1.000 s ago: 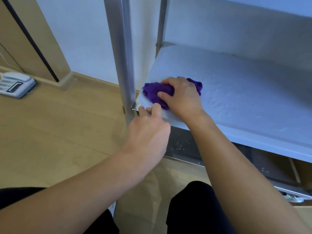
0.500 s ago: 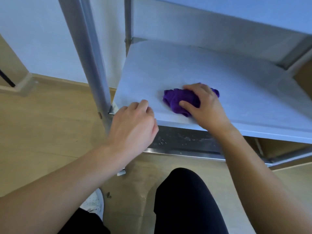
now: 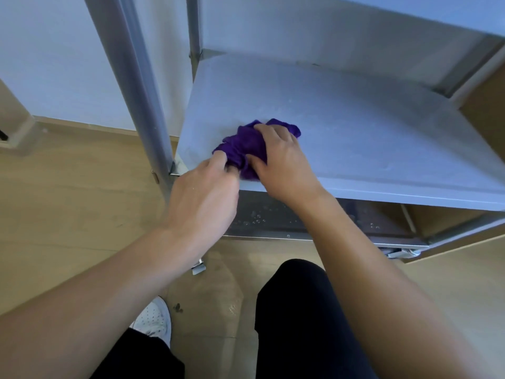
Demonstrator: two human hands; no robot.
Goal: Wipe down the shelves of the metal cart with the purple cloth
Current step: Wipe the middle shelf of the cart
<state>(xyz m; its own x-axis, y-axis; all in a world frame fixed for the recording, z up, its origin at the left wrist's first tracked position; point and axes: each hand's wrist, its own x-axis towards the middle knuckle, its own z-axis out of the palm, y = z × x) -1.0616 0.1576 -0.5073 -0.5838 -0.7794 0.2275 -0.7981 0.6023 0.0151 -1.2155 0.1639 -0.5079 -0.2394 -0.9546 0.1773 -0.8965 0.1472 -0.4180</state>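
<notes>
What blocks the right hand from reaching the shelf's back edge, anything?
Probably nothing, so likely yes: the right hand grips the cloth near the front, and nothing shows on the shelf behind it.

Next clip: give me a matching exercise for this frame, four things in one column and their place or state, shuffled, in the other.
Things:
1. purple cloth
2. left hand
3. white shoe
4. lower shelf

Place or state:
A. on the wooden floor
B. speckled with water droplets
C. bunched on the grey shelf
D. pinching the cloth's near left edge

Pairs: 1-C, 2-D, 3-A, 4-B.
</notes>
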